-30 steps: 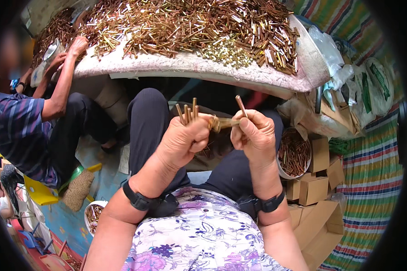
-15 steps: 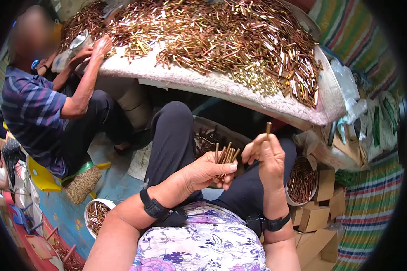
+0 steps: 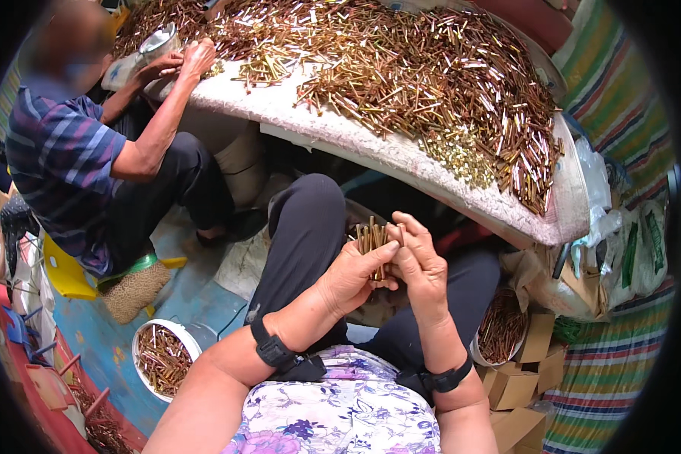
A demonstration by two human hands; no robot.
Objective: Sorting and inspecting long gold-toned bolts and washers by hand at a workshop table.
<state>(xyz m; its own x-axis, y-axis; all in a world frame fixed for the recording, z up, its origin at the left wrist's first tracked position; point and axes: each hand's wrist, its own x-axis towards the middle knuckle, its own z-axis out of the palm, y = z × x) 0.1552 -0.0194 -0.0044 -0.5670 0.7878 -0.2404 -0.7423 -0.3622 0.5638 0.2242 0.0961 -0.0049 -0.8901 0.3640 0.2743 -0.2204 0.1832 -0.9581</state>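
Note:
My left hand is closed round a bundle of thin brass-coloured metal rods, which stand up above the thumb. Close against its right side, my right hand pinches a single rod between thumb and fingers. The fingertips of both hands nearly meet, and the lower ends of the bundle are partly hidden by fingers. Beyond them, a wide heap of similar rods covers the padded table. Small shiny yellow pieces lie at the heap's near right edge.
A co-worker sits at the left, hands at the table edge beside a metal cup. White buckets of rods stand at lower left and by my right knee. Cardboard boxes and plastic bags line the right side.
My right hand has come left and inward with its rod, from apart to right beside the bundle. The whole view has shifted slightly. My left hand still grips the bundle.

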